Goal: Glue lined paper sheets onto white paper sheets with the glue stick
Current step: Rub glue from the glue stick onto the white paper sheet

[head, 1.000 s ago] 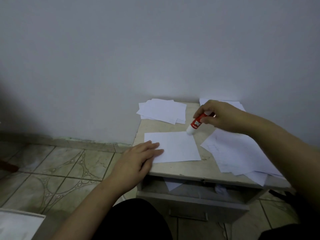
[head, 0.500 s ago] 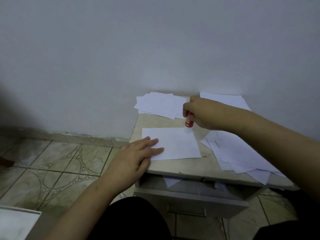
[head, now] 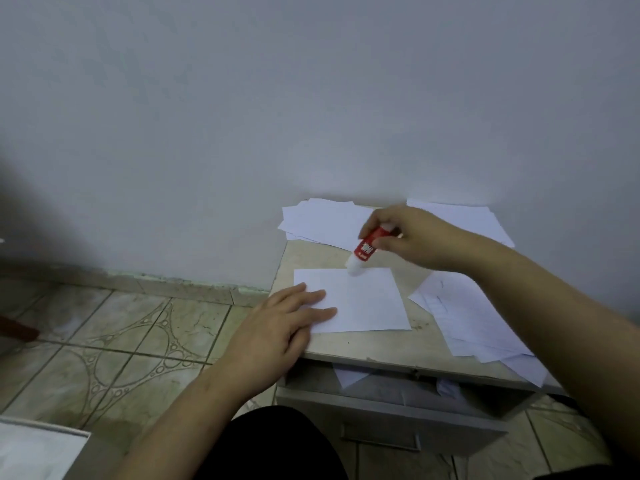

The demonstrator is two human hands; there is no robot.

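Note:
A single white sheet (head: 367,299) lies in the middle of the small table top (head: 363,344). My left hand (head: 277,327) rests flat on the sheet's left edge with straight fingers. My right hand (head: 408,237) grips a red and white glue stick (head: 363,252), tilted, with its white tip touching the sheet's far edge. A stack of white sheets (head: 322,220) lies at the table's far left corner. More sheets (head: 464,317) are spread on the right side, partly under my right forearm; faint lines show on them.
The table stands against a plain wall (head: 311,98). Its drawer (head: 398,396) is partly open with paper scraps inside. Tiled floor (head: 121,341) lies to the left. A white object (head: 31,452) sits at the bottom left corner.
My right hand moved the glue stick left along the sheet's far edge, then tilted it, tip still at that edge. The left hand stayed on the sheet.

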